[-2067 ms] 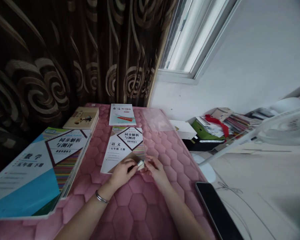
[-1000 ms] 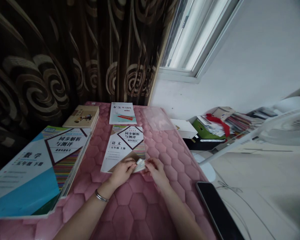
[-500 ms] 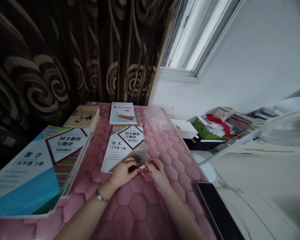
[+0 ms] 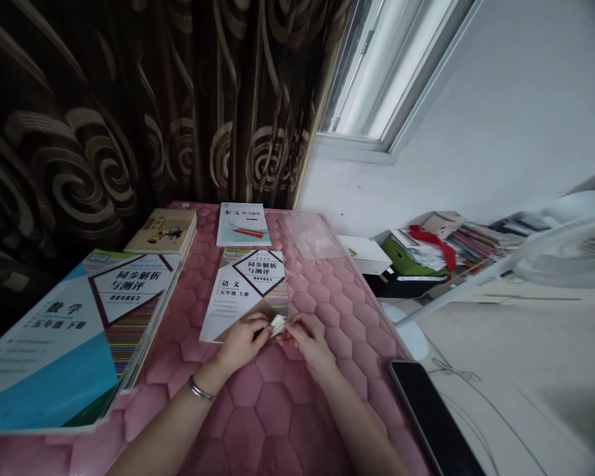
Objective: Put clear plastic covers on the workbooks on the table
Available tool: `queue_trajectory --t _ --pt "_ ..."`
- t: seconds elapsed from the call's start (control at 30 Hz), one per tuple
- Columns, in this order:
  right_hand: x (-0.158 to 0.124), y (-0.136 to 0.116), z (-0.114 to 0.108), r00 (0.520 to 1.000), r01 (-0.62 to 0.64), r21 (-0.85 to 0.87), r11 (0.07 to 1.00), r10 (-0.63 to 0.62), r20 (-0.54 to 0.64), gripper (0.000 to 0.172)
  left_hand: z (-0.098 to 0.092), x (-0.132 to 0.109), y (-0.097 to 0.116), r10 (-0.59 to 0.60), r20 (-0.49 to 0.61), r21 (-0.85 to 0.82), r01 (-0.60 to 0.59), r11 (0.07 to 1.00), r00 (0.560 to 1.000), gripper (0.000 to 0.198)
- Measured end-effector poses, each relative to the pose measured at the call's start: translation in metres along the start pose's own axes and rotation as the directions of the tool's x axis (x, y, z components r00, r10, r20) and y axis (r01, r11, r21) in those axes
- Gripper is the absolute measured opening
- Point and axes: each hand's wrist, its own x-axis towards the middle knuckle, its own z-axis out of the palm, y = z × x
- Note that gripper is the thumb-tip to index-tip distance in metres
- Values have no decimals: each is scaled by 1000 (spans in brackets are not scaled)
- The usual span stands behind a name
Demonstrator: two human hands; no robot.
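A quilted pink table cover [image 4: 272, 430] is spread below a brown swirl-patterned curtain [image 4: 178, 99] (a window [image 4: 371, 73] is set in the white wall just beside it), and a clear plastic sleeve [image 4: 312, 237] is laid near its far edge. A small white folded scrap [image 4: 278, 324] is held over the lower right part of a fifth-grade Chinese workbook [image 4: 242, 291]. It is pinched from both sides, between the pressed-together fingers of the left hand [image 4: 240, 342] and the fingertips of the right hand [image 4: 307, 338].
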Motion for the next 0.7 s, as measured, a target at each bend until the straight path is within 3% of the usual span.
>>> queue_trajectory --t 0.3,0.7 --pt "2 6 -3 1000 5 19 1000 -5 6 34 -1 -2 0 52 -1 1 -52 999 999 10" --pt "2 5 -4 1000 6 15 1000 -6 17 34 -1 0 3 24 -6 -15 -24 1000 1000 14"
